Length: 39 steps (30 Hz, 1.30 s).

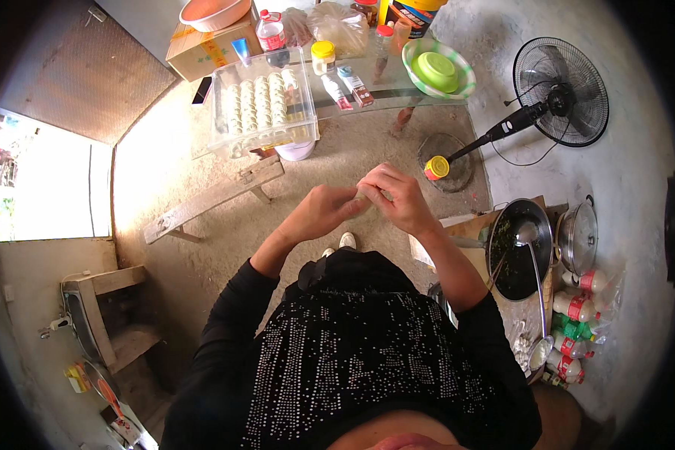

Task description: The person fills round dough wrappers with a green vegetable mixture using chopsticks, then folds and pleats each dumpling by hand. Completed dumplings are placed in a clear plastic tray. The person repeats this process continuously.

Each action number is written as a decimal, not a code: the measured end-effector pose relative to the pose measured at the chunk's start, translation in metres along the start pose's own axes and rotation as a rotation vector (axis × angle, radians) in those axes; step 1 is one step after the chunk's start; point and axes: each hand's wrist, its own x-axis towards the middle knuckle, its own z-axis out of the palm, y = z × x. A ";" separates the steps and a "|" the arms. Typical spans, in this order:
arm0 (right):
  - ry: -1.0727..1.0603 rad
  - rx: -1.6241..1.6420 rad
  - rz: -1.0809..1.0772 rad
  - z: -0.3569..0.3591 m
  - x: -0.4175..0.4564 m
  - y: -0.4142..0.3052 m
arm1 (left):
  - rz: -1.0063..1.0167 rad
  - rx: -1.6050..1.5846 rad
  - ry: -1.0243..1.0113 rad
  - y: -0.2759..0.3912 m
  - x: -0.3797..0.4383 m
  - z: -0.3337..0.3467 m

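My left hand (327,211) and my right hand (397,198) meet in front of my body, above the floor. Their fingertips touch, with thumbs and forefingers bent inward. Something small and pale may sit between them, but the fingers cover too much to tell. Beyond the hands, a clear plastic tray (309,121) rests on a glass-topped table (391,104). Rows of small whitish pieces, which look like dumplings (262,101), fill much of it.
A wooden bench (214,199) stands at left, and a pedestal fan (560,100) at right. Near my right arm are a wok (509,270) with a ladle (534,264) and a lidded pot (579,236). Green bowls (436,72), a cola bottle (272,40) and a yellow-lidded jar (323,56) occupy the table.
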 end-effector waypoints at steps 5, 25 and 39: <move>-0.020 -0.010 -0.038 -0.007 0.009 0.021 | -0.044 0.005 0.002 0.008 0.015 -0.002; -0.144 0.053 -0.049 0.034 0.104 0.051 | -0.100 -0.040 0.187 -0.026 0.036 -0.072; -0.196 -0.113 -0.144 0.093 0.209 0.063 | -0.125 -0.051 0.309 -0.059 0.052 -0.181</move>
